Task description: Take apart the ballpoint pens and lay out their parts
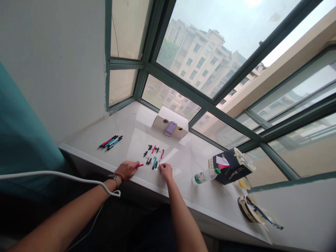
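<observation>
My left hand [128, 169] is closed on a red pen barrel [140, 165], which sticks out to the right past the fingertips, near the sill's front edge. My right hand [166, 171] has its fingers pinched together at the right side of the pen parts; whatever they hold, if anything, is too small to make out. Between and beyond the hands lie loose pen parts: black pieces [148, 161], a teal barrel [154, 162] and red barrels [162, 154]. Several whole pens [111, 142] in red, black and teal lie side by side at the left.
A white box [168, 119] stands against the window behind the parts. To the right are a plastic bottle [206, 176] with a green cap, a dark carton [232, 164] and an open round tub [250, 209]. A white cable [65, 175] crosses over my left forearm.
</observation>
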`<state>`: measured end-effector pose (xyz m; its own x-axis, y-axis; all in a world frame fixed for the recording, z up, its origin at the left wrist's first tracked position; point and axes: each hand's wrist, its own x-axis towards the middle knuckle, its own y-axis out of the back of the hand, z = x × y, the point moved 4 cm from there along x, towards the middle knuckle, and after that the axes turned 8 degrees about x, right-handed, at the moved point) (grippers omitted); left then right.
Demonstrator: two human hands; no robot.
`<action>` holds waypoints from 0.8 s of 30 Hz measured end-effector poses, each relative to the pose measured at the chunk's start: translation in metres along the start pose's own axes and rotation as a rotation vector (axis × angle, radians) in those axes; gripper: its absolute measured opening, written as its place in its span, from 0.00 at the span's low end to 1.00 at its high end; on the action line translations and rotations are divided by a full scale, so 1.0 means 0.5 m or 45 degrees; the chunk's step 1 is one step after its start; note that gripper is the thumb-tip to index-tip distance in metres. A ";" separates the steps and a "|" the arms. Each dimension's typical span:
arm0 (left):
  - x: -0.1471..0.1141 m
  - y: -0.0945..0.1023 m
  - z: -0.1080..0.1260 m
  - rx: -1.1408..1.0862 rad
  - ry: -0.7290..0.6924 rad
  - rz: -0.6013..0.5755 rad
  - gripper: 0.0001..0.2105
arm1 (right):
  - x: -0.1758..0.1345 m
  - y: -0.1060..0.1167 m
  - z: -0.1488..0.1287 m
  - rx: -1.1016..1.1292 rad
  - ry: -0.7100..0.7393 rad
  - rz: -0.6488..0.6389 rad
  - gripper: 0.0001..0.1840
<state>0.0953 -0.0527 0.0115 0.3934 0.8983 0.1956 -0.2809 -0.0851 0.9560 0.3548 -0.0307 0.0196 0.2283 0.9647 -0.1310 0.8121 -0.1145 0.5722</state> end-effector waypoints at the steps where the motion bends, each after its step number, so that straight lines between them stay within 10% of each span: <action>1: 0.000 0.000 0.000 0.006 -0.001 0.002 0.12 | 0.003 -0.001 -0.004 -0.039 0.014 -0.001 0.13; 13: -0.002 0.000 0.002 0.023 -0.011 0.017 0.12 | -0.047 -0.006 0.050 0.530 -0.095 0.339 0.25; 24: -0.001 -0.003 0.001 -0.026 -0.004 0.025 0.13 | -0.153 -0.166 -0.042 0.550 0.003 0.013 0.19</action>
<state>0.0959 -0.0533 0.0099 0.3902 0.8953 0.2148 -0.3066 -0.0937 0.9472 0.2586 -0.0898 -0.0008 0.2365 0.9636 -0.1249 0.9602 -0.2121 0.1818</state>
